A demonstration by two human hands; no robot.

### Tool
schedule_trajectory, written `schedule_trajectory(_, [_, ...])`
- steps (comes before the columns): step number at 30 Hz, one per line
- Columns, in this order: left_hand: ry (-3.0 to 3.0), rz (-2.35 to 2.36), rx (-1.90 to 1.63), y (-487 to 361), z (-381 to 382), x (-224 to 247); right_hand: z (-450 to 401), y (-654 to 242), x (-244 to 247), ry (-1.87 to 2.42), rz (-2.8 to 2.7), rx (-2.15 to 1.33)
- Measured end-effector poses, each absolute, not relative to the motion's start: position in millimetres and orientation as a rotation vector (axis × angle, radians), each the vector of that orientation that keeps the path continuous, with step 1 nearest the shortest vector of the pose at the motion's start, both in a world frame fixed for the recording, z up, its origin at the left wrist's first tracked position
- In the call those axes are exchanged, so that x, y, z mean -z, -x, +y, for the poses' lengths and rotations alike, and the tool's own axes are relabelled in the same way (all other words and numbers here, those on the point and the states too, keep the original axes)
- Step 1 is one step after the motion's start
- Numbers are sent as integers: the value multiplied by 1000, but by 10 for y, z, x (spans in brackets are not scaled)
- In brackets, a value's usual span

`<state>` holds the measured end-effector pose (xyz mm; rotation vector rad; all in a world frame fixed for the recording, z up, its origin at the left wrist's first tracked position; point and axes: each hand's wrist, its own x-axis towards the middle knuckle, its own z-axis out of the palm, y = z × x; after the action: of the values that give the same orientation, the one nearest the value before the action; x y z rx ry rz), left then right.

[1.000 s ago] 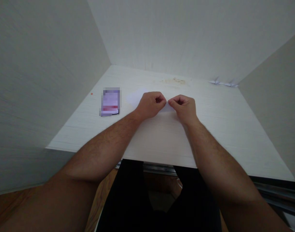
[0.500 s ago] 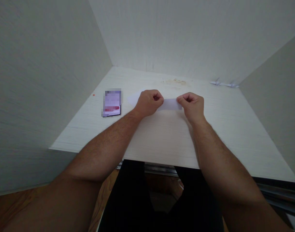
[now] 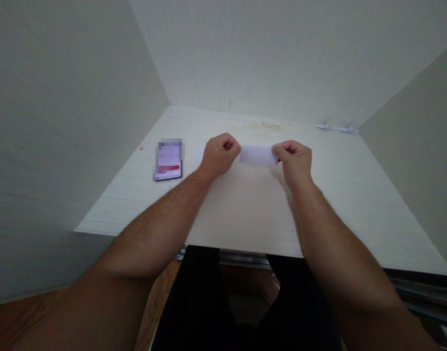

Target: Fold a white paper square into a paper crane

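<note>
A pale strip of paper is stretched between my hands, a little above the white table. The fingers of my left hand are pinched at the paper's left end. My right hand pinches its upper right corner between thumb and forefinger. Another pale piece of paper shows to the left of my left hand, partly hidden behind it; whether it joins the strip cannot be seen.
A phone with a lit, blurred screen lies on the left of the table. Folded white paper pieces lie at the back right. A small orange dot is near the left wall. Walls enclose three sides.
My left hand has moved slightly left, and the hands are farther apart. More of the paper strip shows between them, flatter than before. The view has shifted a little.
</note>
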<state>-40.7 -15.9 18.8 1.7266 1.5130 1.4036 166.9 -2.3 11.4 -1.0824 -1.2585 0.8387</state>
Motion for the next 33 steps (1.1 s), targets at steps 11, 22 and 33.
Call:
schedule_trajectory(11, [-1732, 1345, -1292, 377, -191, -132, -107, -1543, -91, 1130, -1384, -873])
schedule_trajectory(22, [-1904, 1391, -1202, 262, -281, -147, -170, -1492, -93, 1208, -1658, -783])
schedule_trajectory(33, [-1814, 1492, -1246, 340, -196, -130, -153, -1548, -144, 1297, -1654, -738])
